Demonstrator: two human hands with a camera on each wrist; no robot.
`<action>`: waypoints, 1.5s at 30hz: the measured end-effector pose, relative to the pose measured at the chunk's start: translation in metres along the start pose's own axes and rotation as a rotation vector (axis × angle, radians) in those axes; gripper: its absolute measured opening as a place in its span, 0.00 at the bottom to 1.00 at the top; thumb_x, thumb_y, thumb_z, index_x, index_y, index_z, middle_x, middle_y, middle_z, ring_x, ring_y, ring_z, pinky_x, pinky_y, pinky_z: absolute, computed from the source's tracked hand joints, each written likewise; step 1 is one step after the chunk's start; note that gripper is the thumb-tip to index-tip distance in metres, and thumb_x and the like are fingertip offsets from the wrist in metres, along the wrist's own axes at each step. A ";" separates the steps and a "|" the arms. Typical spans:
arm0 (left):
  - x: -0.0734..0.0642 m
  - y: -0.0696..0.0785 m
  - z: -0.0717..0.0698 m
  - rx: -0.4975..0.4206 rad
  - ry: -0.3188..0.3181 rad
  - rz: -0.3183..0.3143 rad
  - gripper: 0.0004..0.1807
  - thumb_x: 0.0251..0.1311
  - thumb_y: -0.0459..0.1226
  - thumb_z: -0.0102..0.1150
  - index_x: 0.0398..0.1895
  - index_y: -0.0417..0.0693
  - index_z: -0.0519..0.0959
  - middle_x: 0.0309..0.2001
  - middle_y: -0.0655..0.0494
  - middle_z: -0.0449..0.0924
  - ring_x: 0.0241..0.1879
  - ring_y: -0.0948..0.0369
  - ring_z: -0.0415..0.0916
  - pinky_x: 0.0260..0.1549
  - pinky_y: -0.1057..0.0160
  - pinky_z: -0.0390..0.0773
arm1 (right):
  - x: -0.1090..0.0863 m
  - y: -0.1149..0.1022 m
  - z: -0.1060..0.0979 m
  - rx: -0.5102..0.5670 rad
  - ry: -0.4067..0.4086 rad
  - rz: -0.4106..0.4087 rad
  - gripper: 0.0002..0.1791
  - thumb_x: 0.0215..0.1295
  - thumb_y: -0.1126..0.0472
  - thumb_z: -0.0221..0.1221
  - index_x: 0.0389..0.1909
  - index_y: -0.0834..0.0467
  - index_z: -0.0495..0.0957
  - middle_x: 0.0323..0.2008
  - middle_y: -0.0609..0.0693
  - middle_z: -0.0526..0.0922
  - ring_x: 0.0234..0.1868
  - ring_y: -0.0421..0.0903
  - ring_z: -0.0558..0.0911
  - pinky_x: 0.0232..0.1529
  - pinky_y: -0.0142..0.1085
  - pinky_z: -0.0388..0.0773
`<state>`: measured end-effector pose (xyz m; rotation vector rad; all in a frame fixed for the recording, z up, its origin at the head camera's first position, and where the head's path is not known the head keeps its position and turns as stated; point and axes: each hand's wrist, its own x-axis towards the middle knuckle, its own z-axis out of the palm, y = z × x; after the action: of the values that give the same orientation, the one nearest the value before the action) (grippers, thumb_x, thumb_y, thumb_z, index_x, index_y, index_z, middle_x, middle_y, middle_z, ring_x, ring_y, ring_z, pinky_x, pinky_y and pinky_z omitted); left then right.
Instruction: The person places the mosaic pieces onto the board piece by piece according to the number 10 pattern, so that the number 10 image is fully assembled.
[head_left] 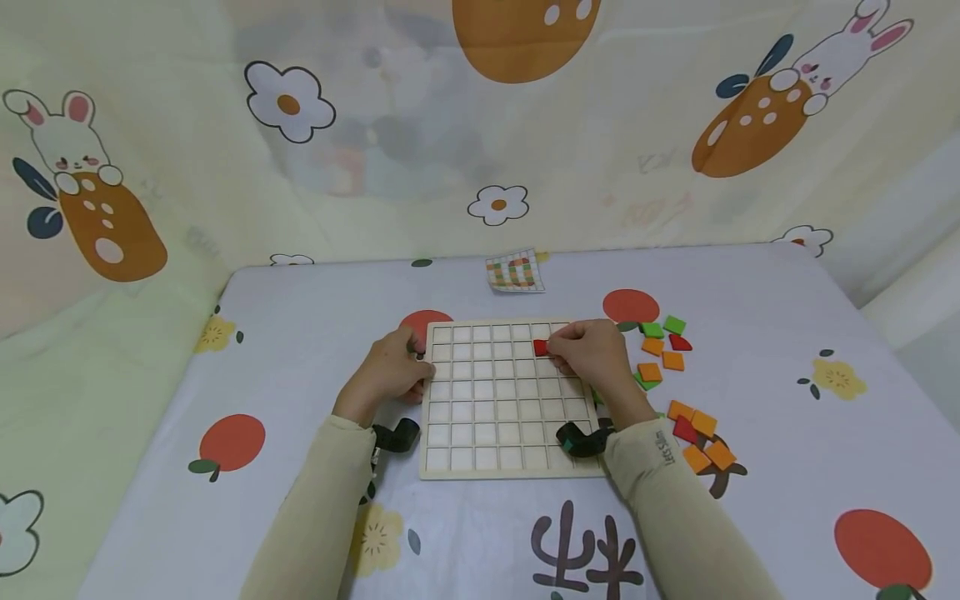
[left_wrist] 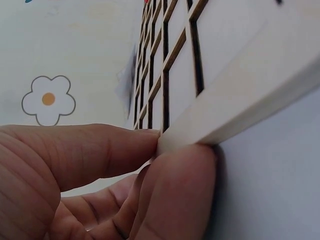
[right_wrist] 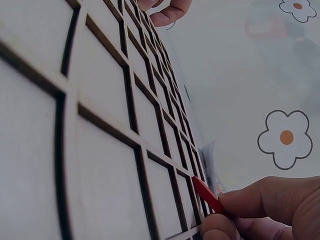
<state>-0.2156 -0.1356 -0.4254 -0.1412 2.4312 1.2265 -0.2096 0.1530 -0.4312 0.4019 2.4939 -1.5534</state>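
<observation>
A pale wooden grid board [head_left: 480, 436] of square cells lies flat on the table. At its left edge, near the upper corner, my left hand [head_left: 387, 371] grips the rim between thumb and finger; the thumb [left_wrist: 181, 192] presses the board's side in the left wrist view. Over the upper right cells, my right hand [head_left: 597, 357] pinches a small red tile [head_left: 540, 347]. Seen from the right wrist, this red tile [right_wrist: 207, 194] is tilted, one corner right at the grid's dividers. The hand covers part of the board's right side.
Right of the board lie loose orange tiles [head_left: 673, 361], green tiles [head_left: 675, 324] and a red tile [head_left: 686, 429]. Behind the board stands a small card with a coloured grid pattern [head_left: 516, 272]. A printed cloth [head_left: 300, 333] covers the table, with a curtain behind.
</observation>
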 end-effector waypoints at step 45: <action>-0.004 0.000 -0.001 -0.007 -0.029 0.043 0.15 0.68 0.31 0.62 0.52 0.38 0.69 0.33 0.45 0.80 0.25 0.59 0.80 0.25 0.64 0.86 | -0.026 0.037 -0.108 -0.356 0.001 0.103 0.22 0.68 0.49 0.68 0.51 0.63 0.81 0.45 0.59 0.79 0.46 0.54 0.74 0.36 0.37 0.75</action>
<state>-0.2121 -0.1371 -0.4233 -0.0724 2.4170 1.2473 -0.1735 0.2622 -0.4076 0.4646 2.6305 -1.0426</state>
